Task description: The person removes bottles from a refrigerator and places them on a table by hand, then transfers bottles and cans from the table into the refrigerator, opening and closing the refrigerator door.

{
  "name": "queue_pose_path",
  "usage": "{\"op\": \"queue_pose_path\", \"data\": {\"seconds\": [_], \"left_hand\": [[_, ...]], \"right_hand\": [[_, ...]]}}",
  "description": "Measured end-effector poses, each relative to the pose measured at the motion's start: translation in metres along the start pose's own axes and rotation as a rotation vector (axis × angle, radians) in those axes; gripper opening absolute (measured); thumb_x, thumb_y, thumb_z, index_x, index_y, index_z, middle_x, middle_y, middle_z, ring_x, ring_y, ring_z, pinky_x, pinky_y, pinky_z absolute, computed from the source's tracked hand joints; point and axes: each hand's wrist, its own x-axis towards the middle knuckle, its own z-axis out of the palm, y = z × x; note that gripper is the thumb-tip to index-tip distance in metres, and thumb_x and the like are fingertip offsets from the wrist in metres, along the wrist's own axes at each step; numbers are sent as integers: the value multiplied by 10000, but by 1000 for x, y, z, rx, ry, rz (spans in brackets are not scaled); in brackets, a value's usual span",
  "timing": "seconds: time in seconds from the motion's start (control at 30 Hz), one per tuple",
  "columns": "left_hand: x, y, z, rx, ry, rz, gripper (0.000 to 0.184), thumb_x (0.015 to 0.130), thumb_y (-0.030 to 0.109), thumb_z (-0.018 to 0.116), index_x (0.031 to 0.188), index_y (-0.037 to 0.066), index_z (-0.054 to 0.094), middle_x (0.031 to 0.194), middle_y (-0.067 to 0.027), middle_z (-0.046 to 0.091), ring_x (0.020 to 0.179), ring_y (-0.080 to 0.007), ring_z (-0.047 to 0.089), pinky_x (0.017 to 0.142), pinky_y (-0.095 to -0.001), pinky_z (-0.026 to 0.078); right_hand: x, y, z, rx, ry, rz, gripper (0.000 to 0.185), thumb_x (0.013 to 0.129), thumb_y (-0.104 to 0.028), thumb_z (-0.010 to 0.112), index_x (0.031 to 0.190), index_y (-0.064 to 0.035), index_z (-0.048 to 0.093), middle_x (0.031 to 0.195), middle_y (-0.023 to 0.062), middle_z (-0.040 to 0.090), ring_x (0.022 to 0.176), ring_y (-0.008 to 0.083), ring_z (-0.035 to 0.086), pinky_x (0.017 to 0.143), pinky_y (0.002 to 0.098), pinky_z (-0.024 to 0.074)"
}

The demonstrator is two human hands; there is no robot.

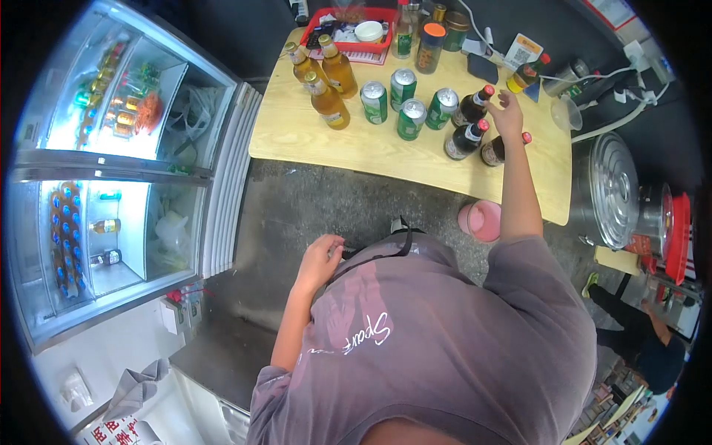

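My right hand (506, 113) reaches over the table with its fingers apart, holding nothing that I can see. It is beside several dark brown bottles with red caps, among them one dark bottle (464, 141) at the front and another (472, 108) behind it. Several green cans (411, 120) with silver tops stand to the left of these bottles. Farther left is a group of 3 amber bottles (327, 102) with gold tops. My left hand (321, 259) hangs low beside my waist, away from the table, its fingers loosely bent and nothing visible in them.
The wooden table (297, 141) carries a red tray (386, 53), jars and a yellow-labelled bottle (525, 74) at its back. A lit fridge (211, 167) holding bottles stands open at left. A pink bin (480, 221) and a large steel pot (612, 189) are at right. Another person (638, 341) is behind.
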Motion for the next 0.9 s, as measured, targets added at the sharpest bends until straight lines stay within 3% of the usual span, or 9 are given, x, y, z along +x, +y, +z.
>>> {"op": "queue_pose_path", "data": {"seconds": [0.07, 0.23, 0.3, 0.43, 0.63, 0.73, 0.9], "left_hand": [[1, 1, -2, -5, 6, -12, 183, 920, 115, 630, 1057, 4, 679, 1018, -171, 693, 972, -365, 668, 844, -420, 520], [1, 3, 0, -6, 27, -22, 181, 918, 111, 628, 1052, 2, 681, 1012, -173, 694, 955, -373, 670, 836, -420, 523], [0, 7, 0, -9, 25, -36, 189, 931, 104, 629, 1075, -9, 677, 1019, -164, 699, 927, -325, 687, 822, -385, 534], [0, 3, 2, 22, 29, -30, 189, 938, 104, 632, 1084, -8, 674, 1018, -157, 699, 905, -297, 691, 801, -370, 541], [5, 10, 2, -16, 17, -44, 179, 909, 82, 624, 1058, -1, 680, 1011, -172, 697, 946, -332, 690, 836, -397, 534], [6, 7, 3, -15, 14, -27, 196, 938, 108, 634, 1083, -19, 672, 1024, -167, 699, 903, -296, 693, 805, -369, 541], [10, 6, 2, 15, -3, -9, 185, 923, 101, 626, 1064, -6, 678, 1017, -172, 698, 937, -332, 687, 832, -395, 532]], "right_hand": [[4, 0, 7, 18, -127, 49, 656, 784, -343, 858, 1282, 5, 610, 1236, 189, 681, 1157, 296, 652, 971, 410, 521], [1, -1, 25, 35, -77, 14, 529, 763, -313, 868, 1158, -18, 674, 1077, 182, 732, 1005, 302, 714, 887, 396, 548], [-3, -1, 31, 31, -6, -38, 485, 763, -290, 864, 1128, -26, 683, 1030, 177, 741, 967, 307, 723, 860, 396, 553], [-5, -6, 28, 15, 3, -46, 452, 769, -264, 855, 1111, -26, 680, 1028, 182, 738, 967, 316, 720, 851, 399, 553], [-3, -6, 24, 11, -30, -56, 447, 783, -272, 851, 1108, -18, 679, 1032, 184, 735, 959, 319, 716, 851, 400, 549], [-3, -3, 27, 29, -24, -59, 453, 788, -280, 851, 1111, -15, 678, 1040, 186, 732, 970, 319, 710, 857, 400, 546], [-3, 1, 29, 63, -31, -47, 457, 793, -288, 851, 1116, -16, 676, 1061, 186, 724, 995, 310, 701, 872, 402, 541]]}}
